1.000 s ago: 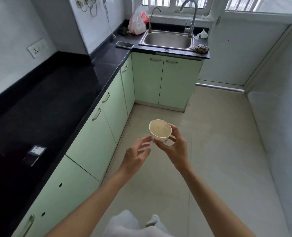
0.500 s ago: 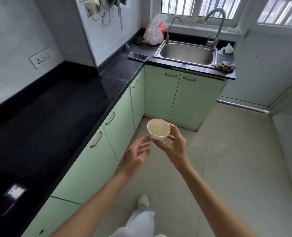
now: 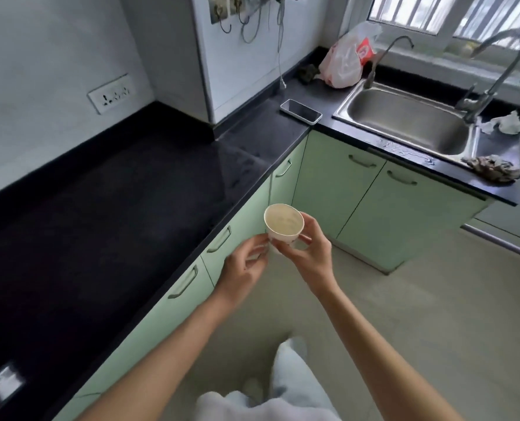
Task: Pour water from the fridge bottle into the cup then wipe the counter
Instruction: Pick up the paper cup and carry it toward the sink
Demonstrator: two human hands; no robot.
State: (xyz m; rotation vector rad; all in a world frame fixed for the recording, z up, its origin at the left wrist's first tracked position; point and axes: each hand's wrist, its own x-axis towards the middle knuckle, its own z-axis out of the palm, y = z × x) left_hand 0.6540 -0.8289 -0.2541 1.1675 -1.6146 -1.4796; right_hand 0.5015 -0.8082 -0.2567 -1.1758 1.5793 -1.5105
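A white paper cup [image 3: 284,222] is held upright in front of the green cabinets, its inside looking empty. My right hand [image 3: 308,256] grips it from below and from the right side. My left hand [image 3: 244,270] hovers just left of the cup with fingers spread, fingertips close to the cup's base. The black counter [image 3: 125,208] runs along the left, level with the cup. A crumpled grey cloth [image 3: 492,168] lies on the counter right of the sink. No fridge or bottle is in view.
A steel sink [image 3: 407,123] with two taps sits at the back right. A phone [image 3: 300,111] lies on the counter corner, a plastic bag [image 3: 345,60] behind it. White crumpled paper [image 3: 503,124] rests by the tap. A small flat object [image 3: 4,384] lies at the counter's near left.
I have stepped forward toward the counter corner and the sink, so both look closer. The cup stays in my right hand, and my left hand has come nearer to its base.
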